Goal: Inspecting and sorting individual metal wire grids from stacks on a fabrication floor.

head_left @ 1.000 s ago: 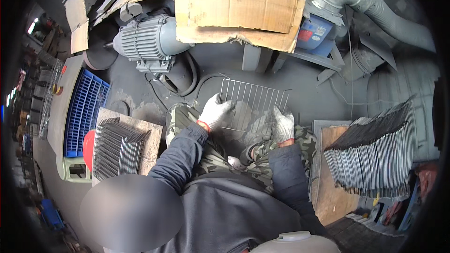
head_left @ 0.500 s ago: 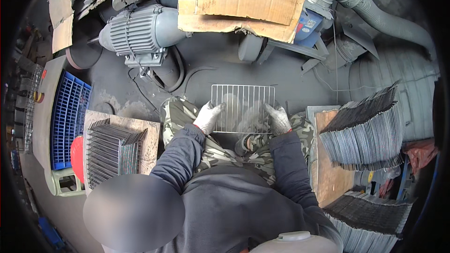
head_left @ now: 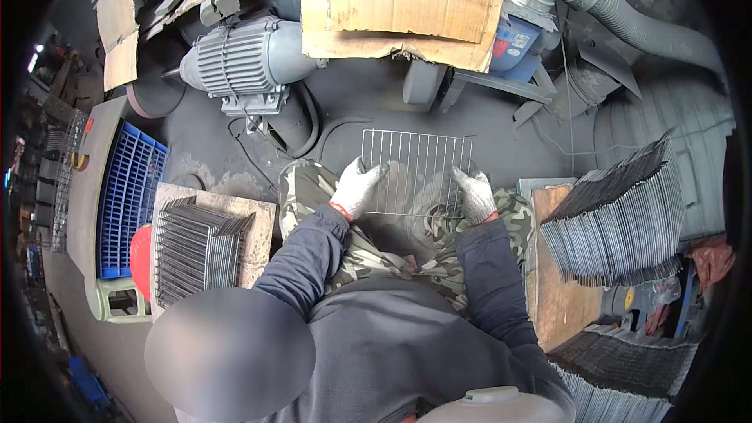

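Between my gloved hands a rectangular wire rack (head_left: 417,168) is held up in front of my knees, its thin parallel bars running away from me. My left hand (head_left: 359,186), in a whitish work glove, grips its left edge with the thumb over the wires. On the opposite edge my right hand (head_left: 473,194), gloved alike, pinches the frame. To my left, a batch of similar racks (head_left: 196,254) rests on a board. A tall, leaning stack of racks (head_left: 619,215) stands on a wooden surface to my right.
Ahead are a grey electric motor (head_left: 235,59) and cardboard sheets (head_left: 403,0) over a machine. A ribbed duct (head_left: 634,23) curves at the far right. Another rack stack (head_left: 627,372) lies near right. A blue plastic crate (head_left: 129,196) stands at far left, by a red round object (head_left: 142,261).
The rack has tilted slightly, its right side now a little lower relative to its left, and shifted slightly away from me. Both hands keep hold of it. The whole view has shifted a little.
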`<act>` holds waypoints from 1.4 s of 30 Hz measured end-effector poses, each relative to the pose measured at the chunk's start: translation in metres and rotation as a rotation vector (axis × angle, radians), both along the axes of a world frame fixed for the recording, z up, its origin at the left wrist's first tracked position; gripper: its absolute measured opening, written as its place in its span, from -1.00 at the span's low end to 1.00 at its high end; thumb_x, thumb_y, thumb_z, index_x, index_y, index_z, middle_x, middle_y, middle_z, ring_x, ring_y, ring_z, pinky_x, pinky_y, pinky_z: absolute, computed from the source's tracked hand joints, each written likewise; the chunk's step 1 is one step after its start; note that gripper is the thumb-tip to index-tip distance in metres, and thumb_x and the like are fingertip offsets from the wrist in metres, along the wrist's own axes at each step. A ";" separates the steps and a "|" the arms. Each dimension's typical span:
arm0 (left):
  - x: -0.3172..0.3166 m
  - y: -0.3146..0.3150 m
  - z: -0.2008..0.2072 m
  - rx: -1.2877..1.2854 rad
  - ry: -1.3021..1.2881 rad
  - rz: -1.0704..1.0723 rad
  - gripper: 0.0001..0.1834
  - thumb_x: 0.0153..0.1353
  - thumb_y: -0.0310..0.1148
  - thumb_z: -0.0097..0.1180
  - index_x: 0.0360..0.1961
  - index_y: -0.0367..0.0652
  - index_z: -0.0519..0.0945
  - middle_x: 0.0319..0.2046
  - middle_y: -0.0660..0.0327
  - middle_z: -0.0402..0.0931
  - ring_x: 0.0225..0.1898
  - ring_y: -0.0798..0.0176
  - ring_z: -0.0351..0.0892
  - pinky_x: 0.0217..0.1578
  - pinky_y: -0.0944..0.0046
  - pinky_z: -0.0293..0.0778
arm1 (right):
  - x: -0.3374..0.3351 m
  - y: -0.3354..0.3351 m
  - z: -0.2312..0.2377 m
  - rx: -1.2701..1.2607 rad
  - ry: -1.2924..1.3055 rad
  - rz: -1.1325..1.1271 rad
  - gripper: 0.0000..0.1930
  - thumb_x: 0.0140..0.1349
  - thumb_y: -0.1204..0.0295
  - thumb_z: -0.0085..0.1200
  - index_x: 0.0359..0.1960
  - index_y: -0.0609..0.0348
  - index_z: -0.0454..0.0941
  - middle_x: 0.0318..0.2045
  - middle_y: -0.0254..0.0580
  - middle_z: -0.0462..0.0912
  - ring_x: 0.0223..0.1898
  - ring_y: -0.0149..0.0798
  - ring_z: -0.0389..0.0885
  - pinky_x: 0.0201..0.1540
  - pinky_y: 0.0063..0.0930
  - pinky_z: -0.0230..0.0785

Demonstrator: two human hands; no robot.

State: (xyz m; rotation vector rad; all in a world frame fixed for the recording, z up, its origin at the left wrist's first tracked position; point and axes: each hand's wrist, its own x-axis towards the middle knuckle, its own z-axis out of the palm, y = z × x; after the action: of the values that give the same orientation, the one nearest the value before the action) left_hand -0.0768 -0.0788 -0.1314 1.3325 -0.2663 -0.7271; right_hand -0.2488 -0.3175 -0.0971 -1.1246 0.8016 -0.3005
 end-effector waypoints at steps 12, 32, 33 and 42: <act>-0.021 -0.014 0.028 0.064 0.016 0.028 -0.68 0.44 -0.24 0.36 0.00 -0.25 0.59 -0.32 0.26 0.61 -0.45 0.36 0.60 -0.41 0.27 0.61 | -0.004 -0.016 -0.016 -0.095 -0.038 0.002 -0.73 0.44 0.32 0.35 0.03 0.23 0.72 -0.25 -0.36 0.77 -0.35 -0.49 0.65 -0.34 -0.48 0.50; 0.051 -0.075 0.041 -0.019 0.115 -0.177 -0.70 0.42 -0.39 0.34 0.08 -0.25 0.59 -0.20 0.25 0.69 -0.30 0.39 0.67 -0.32 0.33 0.66 | 0.032 -0.052 0.019 -0.139 -0.016 -0.148 -0.68 0.47 0.44 0.26 0.18 0.26 0.61 -0.11 -0.24 0.76 -0.18 -0.37 0.69 -0.17 -0.45 0.59; 0.050 -0.079 0.034 -0.051 0.070 -0.127 -0.70 0.42 -0.41 0.32 0.09 -0.27 0.57 -0.19 0.21 0.70 -0.32 0.37 0.69 -0.35 0.32 0.66 | 0.036 -0.049 0.026 -0.155 -0.056 -0.178 -0.70 0.46 0.44 0.26 0.16 0.25 0.61 -0.13 -0.24 0.77 -0.24 -0.37 0.70 -0.24 -0.46 0.58; 0.078 -0.034 0.036 0.036 0.185 -0.027 -0.64 0.47 -0.32 0.28 0.10 -0.37 0.52 -0.22 0.13 0.71 -0.43 0.33 0.70 -0.42 0.29 0.66 | 0.089 -0.015 0.027 -0.207 0.022 -0.016 -0.72 0.42 0.43 0.31 0.06 0.34 0.66 -0.12 -0.18 0.79 -0.33 -0.33 0.74 -0.25 -0.43 0.61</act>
State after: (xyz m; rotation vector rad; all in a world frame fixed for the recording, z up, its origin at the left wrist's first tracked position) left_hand 0.0010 -0.1128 -0.0951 1.2876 -0.1239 -0.8757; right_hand -0.1595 -0.3322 -0.0697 -1.3178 0.8123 -0.3919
